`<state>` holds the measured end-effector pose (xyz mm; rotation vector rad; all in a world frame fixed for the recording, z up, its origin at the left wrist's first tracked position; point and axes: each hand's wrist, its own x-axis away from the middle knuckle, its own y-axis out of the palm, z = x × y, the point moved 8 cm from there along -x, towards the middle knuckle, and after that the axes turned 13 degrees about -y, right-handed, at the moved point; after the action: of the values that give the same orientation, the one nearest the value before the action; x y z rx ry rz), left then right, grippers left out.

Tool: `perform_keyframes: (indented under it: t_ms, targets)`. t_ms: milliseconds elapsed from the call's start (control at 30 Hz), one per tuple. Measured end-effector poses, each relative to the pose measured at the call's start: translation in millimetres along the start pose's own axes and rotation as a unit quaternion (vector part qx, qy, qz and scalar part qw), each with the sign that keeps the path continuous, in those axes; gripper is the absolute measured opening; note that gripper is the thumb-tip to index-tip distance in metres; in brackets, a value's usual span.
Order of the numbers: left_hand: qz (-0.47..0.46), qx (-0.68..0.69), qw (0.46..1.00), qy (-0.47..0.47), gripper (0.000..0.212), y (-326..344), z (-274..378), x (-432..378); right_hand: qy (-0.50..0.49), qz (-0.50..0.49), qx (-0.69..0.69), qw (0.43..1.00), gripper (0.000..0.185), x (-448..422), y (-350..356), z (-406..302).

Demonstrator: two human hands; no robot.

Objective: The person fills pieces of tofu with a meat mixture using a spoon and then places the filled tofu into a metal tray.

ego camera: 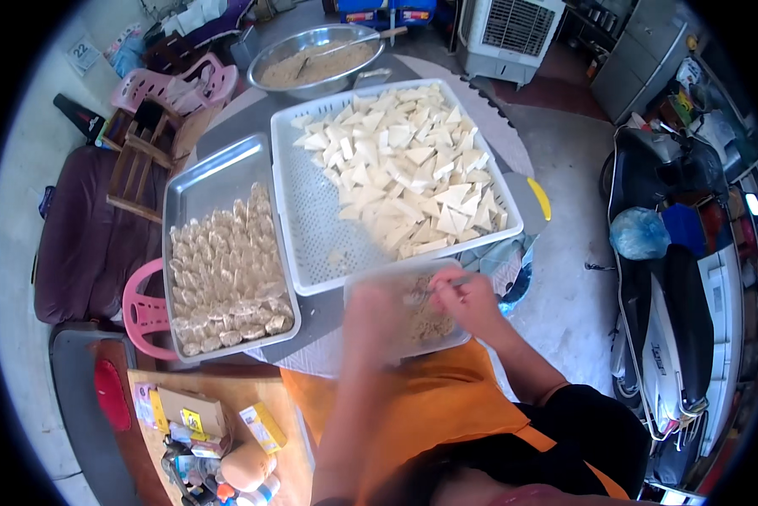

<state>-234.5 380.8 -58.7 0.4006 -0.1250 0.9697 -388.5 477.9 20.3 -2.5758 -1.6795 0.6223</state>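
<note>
A translucent plastic tub (440, 345) stands at the table's near edge, with crumbly brown filling (433, 319) inside. My right hand (460, 296) is over its right side, fingers closed around a thin metal utensil, probably a spoon. Over the tub's left side, my left hand (372, 310) is so blurred that its grip cannot be read. Just beyond sits a white perforated plastic basket (316, 215), heaped with pale triangular pieces (410, 164) that look like tofu. To the left, a metal tray (218, 167) carries rows of plump, pale brown filled pieces (227, 272).
Behind the basket, a large steel bowl (347, 82) contains more crumbly filling and a wooden-handled utensil (391, 33). A pink plastic chair (142, 307) borders the tray. Boxes and bottles crowd a wooden table (290, 436) at lower left. A scooter (660, 316) is parked right.
</note>
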Motion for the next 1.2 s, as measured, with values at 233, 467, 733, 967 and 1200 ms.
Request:
perform_keyframes:
  t_ms: [233, 467, 733, 967, 1200]
  targets:
    - [0.013, -0.261, 0.964, 0.051, 0.037, 5, -7, -8, -0.004, -0.206, 0.137, 0.969, 0.02, 3, 50, 1]
    - [0.072, -0.267, 0.959, 0.061, 0.023, -1, 13, 11, 0.196, -0.163, -0.065, 0.965, 0.024, 5, 28, 26]
    - [0.042, 0.138, 0.963, -0.229, 0.036, 17, -1, 18, 0.111, 0.014, -0.177, 0.978, 0.019, -7, -16, 12]
    - [-0.029, 0.149, 0.976, -0.159, 0.051, 20, 4, 12, 0.09, 0.02, -0.144, 0.985, 0.015, -3, 18, -3]
    - [-0.038, -0.028, 0.994, -0.095, 0.008, 32, 19, 15, -0.084, -0.016, 0.028, 0.996, 0.013, -4, 17, -33]
